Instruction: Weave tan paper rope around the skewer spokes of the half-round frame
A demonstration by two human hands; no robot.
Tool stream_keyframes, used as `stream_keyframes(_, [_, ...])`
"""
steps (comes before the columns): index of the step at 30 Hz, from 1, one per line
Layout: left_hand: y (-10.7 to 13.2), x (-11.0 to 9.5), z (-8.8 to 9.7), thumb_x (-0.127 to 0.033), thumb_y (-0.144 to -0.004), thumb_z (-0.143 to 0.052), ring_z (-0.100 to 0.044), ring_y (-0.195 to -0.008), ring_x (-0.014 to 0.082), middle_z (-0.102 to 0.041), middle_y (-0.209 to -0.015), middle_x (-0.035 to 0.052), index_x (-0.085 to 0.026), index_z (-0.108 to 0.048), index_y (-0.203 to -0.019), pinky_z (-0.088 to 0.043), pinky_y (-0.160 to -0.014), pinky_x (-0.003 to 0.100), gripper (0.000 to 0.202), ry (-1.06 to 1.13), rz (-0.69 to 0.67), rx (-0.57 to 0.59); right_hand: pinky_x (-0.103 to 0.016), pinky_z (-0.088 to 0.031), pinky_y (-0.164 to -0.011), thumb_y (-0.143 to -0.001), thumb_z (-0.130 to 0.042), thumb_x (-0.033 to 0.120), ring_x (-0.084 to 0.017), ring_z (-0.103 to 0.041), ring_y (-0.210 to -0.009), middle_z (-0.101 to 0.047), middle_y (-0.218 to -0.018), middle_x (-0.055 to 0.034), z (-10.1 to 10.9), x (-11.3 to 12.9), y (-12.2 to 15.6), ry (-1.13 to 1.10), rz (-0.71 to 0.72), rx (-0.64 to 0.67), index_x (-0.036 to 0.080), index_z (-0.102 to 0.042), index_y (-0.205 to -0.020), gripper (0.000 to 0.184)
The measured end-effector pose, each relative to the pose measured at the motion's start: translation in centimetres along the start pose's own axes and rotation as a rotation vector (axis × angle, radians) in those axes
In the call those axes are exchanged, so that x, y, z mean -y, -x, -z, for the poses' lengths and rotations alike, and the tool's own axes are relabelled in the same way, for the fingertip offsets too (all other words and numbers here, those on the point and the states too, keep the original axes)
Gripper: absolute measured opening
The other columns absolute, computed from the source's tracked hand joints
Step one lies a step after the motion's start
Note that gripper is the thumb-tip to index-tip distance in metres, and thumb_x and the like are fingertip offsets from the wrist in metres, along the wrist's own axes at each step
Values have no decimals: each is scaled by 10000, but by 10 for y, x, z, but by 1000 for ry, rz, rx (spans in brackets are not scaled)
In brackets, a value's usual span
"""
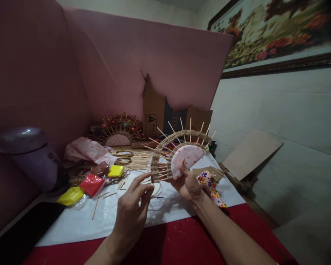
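A half-round woven fan (156, 156) is held up over the table, with thin sticks spreading out from its edge. Its inner half-disc is covered in white cloth with pinkish-red dots (189, 156), and twine bands curve around it. My right hand (189, 184) grips the cloth-covered part, thumb on the front and fingers behind. At the lower left end of the outer band, my left hand (135, 200) has its index finger and thumb closed around the end of a stick. The other left fingers are curled and partly hidden.
A finished-looking fan (118, 139) with colourful flowers stands at the back, before torn cardboard (154, 114). Loose sticks (138, 158), scissors (121, 154), dotted cloth (88, 150) and red (92, 184) and yellow (71, 195) packets lie left; flowered cloth (212, 187) lies right. A purple bin (40, 162) stands far left.
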State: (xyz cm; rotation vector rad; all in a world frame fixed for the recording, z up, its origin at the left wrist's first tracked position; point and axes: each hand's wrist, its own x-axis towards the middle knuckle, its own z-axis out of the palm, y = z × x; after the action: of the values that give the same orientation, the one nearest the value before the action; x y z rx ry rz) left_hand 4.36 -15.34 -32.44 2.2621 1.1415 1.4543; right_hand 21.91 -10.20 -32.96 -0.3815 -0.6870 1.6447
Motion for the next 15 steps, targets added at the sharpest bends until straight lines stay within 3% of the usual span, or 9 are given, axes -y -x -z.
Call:
stream_keyframes(4, [1,0,-1,-119,-821,-485,-589,-970,183,-579,-1141,112,-192,-593,-861,-451,-803,279,137,-49,-23,-55,-426,-528,-788,-755,-631,366,-215,-648,-850,-709,-871,-29,-2,1,1,-21,-3,-3,216,-617,-873,192])
stream_keyframes(9, [3,1,0,-162,-809,-522,-588,-649,132,-612,-764,38,-183,-606,-848,-432,-599,226,95,-134,19,-86,-442,-514,-818,-773,-611,376,-216,-647,-856,-704,-929,-46,-6,1,2,-19,14,31,199,-629,-903,220])
stream_keyframes(15, [4,3,0,-211,-800,-536,-613,-692,157,-675,-781,32,-204,-629,-854,-436,-650,242,108,-55,163,-88,-438,-512,-822,-794,-570,433,-220,-634,-917,-696,-961,-49,-6,3,0,-16,30,24,215,-628,-900,249])
